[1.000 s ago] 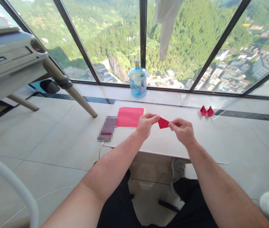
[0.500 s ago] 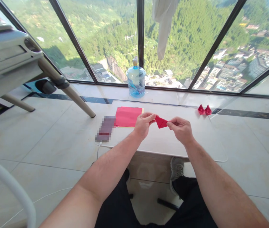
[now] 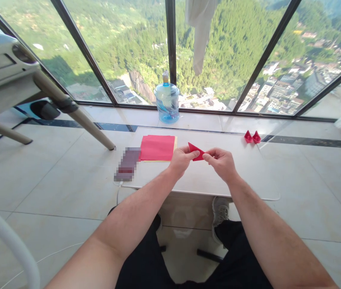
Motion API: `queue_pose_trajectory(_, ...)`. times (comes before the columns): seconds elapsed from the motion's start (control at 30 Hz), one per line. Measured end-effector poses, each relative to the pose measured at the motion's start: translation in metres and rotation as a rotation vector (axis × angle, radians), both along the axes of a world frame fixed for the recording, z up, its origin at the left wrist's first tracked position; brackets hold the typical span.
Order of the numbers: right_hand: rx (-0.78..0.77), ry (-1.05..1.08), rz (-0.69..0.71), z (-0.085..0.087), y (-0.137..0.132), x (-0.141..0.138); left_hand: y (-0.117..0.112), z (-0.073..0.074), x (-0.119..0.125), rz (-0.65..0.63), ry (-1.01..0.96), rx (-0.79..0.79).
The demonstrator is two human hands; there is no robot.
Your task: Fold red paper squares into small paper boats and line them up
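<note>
Above the low white table, a small piece of folded red paper is held between my two hands. My left hand pinches its left side, with the thumb lying across the front face. At the right corner, the thumb and fingers of my right hand are closed on the same paper. One pointed corner sticks up above my left thumb. Just left of my left hand lies a stack of red paper sheets, a yellow edge showing beneath. Two folded red paper shapes stand at the table's far right.
A phone-like object, blurred out, lies at the table's left end with a white cable. Behind the table, a blue water jug stands by the window. A machine on tubular legs occupies the left. My shoe is below the table's front edge.
My left thumb has moved from the paper's upper left corner onto its face. The folded paper has turned, so one point now sticks up. The whole view has shifted slightly.
</note>
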State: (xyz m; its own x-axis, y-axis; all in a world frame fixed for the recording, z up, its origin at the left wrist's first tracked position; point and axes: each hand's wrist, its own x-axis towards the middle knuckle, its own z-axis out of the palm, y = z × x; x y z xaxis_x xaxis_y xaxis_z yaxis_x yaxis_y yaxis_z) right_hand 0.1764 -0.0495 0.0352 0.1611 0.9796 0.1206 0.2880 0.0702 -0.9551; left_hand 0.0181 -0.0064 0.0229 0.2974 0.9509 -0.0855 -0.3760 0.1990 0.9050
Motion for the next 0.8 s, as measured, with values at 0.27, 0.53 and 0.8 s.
queue_pose_trajectory(0.27, -0.004, -0.002, -0.07, -0.0048, 0.0042, 0.0002, -0.0005, 0.0014, -0.0017, -0.009, 0.066, 0.026)
queue_pose_trajectory(0.53, 0.018, 0.033, -0.113, 0.0012, 0.0035, -0.0007, 0.0029, -0.0032, -0.0008, -0.012, 0.123, 0.039)
queue_pose_trajectory(0.8, 0.077, -0.08, -0.122, -0.0053, 0.0015, -0.0063, 0.0028, -0.0036, 0.0011, 0.068, 0.255, -0.023)
